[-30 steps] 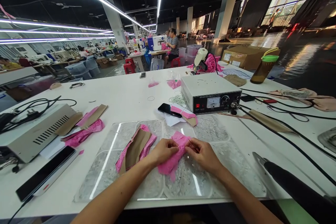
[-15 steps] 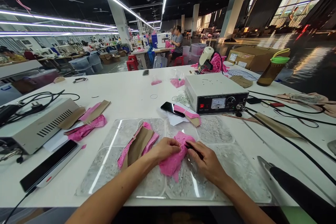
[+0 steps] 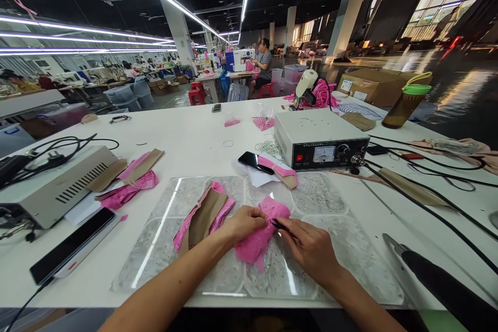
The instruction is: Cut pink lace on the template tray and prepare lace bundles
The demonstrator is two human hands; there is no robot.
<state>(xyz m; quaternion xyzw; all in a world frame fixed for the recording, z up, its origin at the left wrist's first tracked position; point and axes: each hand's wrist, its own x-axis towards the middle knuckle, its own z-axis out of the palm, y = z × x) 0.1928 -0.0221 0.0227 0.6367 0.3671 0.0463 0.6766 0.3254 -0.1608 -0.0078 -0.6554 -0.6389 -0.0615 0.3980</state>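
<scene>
A crumpled piece of pink fabric (image 3: 254, 241) lies on the clear plastic mat (image 3: 350, 249) in front of me. My left hand (image 3: 249, 225) pinches its upper left part between thumb and fingers. From the right, my right hand (image 3: 307, 241) grips a small dark tool (image 3: 277, 223), its tip against the fabric. Most of that tool is hidden by my fingers, so its kind is unclear. Left of the hands rests a bundle of pink fabric with brown backing pieces (image 3: 206, 215).
A grey control box (image 3: 321, 137) stands behind the mat at right, near a phone (image 3: 257, 162) lying on paper. Another grey box (image 3: 62, 187) and a large phone (image 3: 73, 244) are at left. A black-handled tool (image 3: 439, 270) and cables lie at right. A seated person (image 3: 264, 65) works farther back.
My right hand has turned slightly and its fingers have shifted on the dark tool at the fabric. The left hand keeps its pinch, almost unmoved.
</scene>
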